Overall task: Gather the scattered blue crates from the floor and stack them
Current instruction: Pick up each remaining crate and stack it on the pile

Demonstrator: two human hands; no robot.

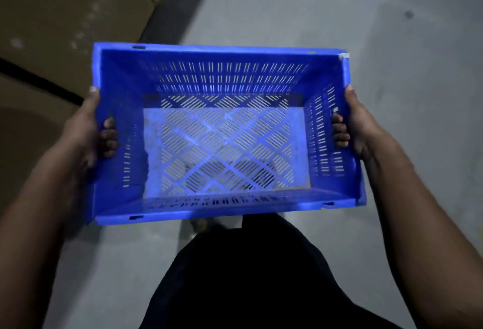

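One empty blue crate (224,213) with slotted walls and a lattice bottom is held in the air in front of my body, open side up. My left hand (90,124) grips its left short wall, fingers curled through the handle slot to the inside, thumb along the rim. On the opposite short wall my right hand (358,122) grips the same way. A small white chip marks the crate's far right corner. No other crate is in view.
Grey concrete floor (313,15) lies below and ahead. Large brown cardboard boxes (65,15) stand at the left, with a dark gap beside them. My dark trousers (248,276) and a foot show under the crate.
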